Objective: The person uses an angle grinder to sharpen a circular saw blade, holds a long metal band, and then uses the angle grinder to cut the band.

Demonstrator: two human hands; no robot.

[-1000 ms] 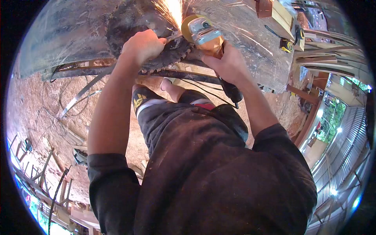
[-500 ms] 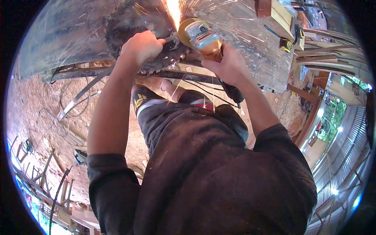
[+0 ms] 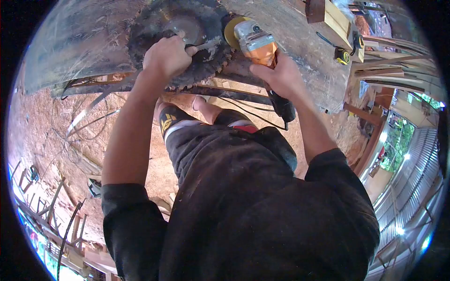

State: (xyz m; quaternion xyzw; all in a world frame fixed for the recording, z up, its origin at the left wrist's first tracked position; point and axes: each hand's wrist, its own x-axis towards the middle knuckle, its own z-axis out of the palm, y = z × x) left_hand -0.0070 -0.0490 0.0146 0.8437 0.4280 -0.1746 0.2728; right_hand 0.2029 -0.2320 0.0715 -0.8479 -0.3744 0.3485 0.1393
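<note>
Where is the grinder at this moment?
In the head view, upper centre: the right hand holds the grinder, its disc at the saw blade's edge, beside the left hand.

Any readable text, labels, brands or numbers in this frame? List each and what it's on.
No legible text anywhere.
Angle grinder, gripped by the right hand and the left hand: small marks on its grey head, too blurred to read.
Tape measure: label too small to read.
Shorts: yellow chevron emblem only, no letters.
</note>
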